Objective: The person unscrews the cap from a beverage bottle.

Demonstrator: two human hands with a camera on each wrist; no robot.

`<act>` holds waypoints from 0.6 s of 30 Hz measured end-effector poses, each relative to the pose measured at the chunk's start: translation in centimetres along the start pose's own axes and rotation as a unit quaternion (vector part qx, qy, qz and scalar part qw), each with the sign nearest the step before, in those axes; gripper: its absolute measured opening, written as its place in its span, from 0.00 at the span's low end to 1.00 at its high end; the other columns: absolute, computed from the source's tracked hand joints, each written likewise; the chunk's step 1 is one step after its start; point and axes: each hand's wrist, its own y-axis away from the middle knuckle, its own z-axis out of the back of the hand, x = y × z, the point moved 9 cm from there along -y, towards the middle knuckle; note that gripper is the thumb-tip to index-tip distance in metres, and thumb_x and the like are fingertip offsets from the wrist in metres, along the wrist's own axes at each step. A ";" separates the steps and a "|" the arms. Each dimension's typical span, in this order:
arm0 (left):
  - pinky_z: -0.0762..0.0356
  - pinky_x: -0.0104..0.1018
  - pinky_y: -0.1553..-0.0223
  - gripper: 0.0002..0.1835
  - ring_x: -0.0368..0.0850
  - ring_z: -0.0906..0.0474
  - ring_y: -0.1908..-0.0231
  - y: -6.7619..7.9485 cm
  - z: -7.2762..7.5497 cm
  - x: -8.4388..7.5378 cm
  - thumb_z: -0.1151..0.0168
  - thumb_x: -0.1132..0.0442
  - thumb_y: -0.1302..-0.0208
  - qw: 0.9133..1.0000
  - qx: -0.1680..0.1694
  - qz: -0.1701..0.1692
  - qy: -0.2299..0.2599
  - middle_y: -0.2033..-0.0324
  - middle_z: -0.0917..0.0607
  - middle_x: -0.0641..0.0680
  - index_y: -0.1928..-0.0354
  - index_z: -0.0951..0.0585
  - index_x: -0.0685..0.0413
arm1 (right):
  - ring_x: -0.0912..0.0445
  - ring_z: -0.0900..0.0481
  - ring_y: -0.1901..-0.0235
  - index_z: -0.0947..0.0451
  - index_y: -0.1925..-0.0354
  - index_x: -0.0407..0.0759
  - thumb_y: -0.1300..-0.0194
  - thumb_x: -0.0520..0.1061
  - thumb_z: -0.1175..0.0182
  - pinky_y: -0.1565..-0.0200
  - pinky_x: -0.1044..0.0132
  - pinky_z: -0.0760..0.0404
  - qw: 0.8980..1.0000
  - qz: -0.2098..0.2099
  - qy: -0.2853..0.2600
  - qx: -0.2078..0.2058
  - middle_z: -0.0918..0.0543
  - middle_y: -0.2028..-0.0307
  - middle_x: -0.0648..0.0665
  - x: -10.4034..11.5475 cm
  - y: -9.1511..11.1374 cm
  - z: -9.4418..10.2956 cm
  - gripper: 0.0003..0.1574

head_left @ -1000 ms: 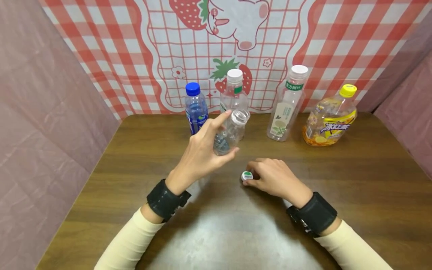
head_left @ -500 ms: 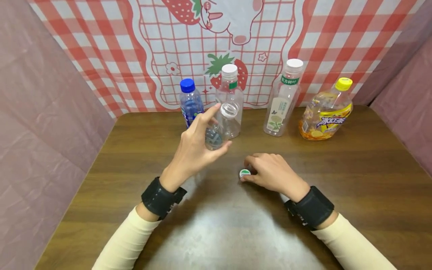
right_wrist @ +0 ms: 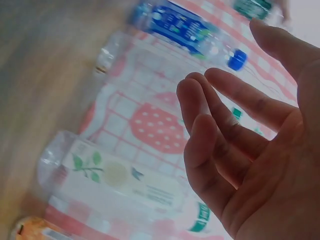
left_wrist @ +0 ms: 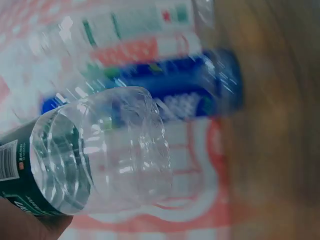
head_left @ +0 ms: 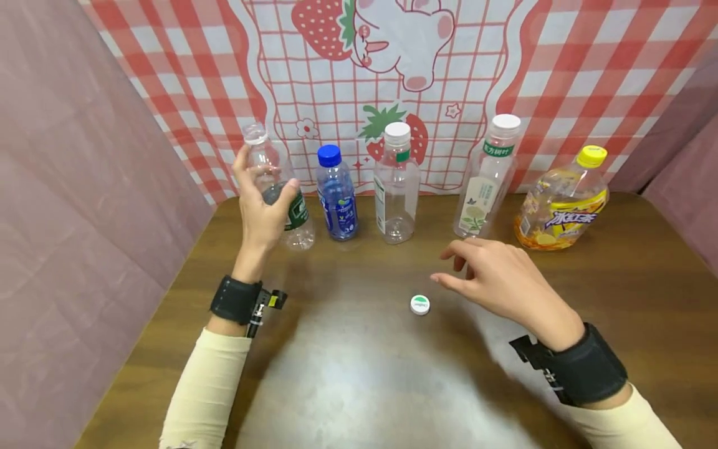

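Note:
My left hand (head_left: 260, 209) grips a clear, uncapped plastic bottle (head_left: 300, 234) with a dark green label, at the left end of the row. In the left wrist view the bottle's ridged base (left_wrist: 135, 150) points toward the middle, with the blue-labelled bottle (left_wrist: 175, 90) behind it. My right hand (head_left: 499, 280) hovers over the table, fingers loosely bent and holding nothing. To its left, a white bottle cap (head_left: 419, 305) with a green mark lies flat on the wood. The right wrist view shows the hand's (right_wrist: 260, 140) palm side with nothing in it.
Along the back of the table (head_left: 348, 374) stand a blue-capped bottle (head_left: 339, 209), two white-capped clear bottles, one in the middle (head_left: 397, 187) and one further right (head_left: 483, 187), and a yellow-capped bottle (head_left: 561, 206). A checked cloth (head_left: 437, 56) hangs behind them.
My left hand has carried the uncapped bottle leftward, past the blue-capped one. My right hand has let go of the cap, leaving it on the table, and moved up and right.

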 end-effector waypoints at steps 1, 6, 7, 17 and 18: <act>0.20 0.42 0.47 0.49 0.46 0.23 0.46 -0.2 0.3 1.3 0.30 0.51 0.40 0.999 -0.004 0.031 0.008 0.43 0.25 0.57 0.22 0.47 0.37 | 0.62 0.21 0.73 0.14 0.56 0.54 0.37 0.63 0.30 0.72 0.63 0.25 1.000 -0.001 -0.002 -0.003 0.15 0.71 0.55 0.0 0.2 0.4 0.18; 0.22 0.42 0.41 0.45 0.46 0.25 0.42 -1.7 0.5 5.9 0.28 0.54 0.41 0.995 -0.018 0.101 0.017 0.39 0.25 0.57 0.24 0.42 0.42 | 0.64 0.21 0.73 0.15 0.58 0.55 0.37 0.59 0.28 0.72 0.65 0.26 0.999 0.008 -0.006 -0.034 0.16 0.72 0.57 0.4 0.9 2.3 0.14; 0.22 0.42 0.41 0.44 0.46 0.24 0.43 -2.1 0.4 6.3 0.28 0.55 0.41 0.994 -0.021 0.103 0.015 0.39 0.24 0.58 0.26 0.40 0.44 | 0.65 0.21 0.73 0.15 0.58 0.55 0.38 0.59 0.28 0.73 0.65 0.26 0.999 0.011 -0.005 -0.040 0.16 0.72 0.57 0.5 1.0 2.6 0.14; 0.25 0.36 0.46 0.40 0.58 0.22 0.44 -3.6 0.2 9.3 0.23 0.59 0.46 0.993 -0.024 0.112 -0.030 0.43 0.22 0.63 0.37 0.38 0.50 | 0.66 0.21 0.73 0.15 0.57 0.57 0.37 0.61 0.29 0.72 0.66 0.26 0.999 0.013 -0.012 -0.039 0.16 0.71 0.59 0.9 1.0 3.1 0.14; 0.25 0.37 0.45 0.40 0.60 0.22 0.43 -3.6 0.2 9.6 0.23 0.59 0.46 0.993 -0.023 0.114 -0.033 0.43 0.22 0.63 0.37 0.38 0.50 | 0.65 0.21 0.72 0.14 0.57 0.57 0.36 0.60 0.29 0.72 0.66 0.26 0.999 0.013 -0.013 -0.036 0.16 0.71 0.59 0.9 0.9 3.0 0.14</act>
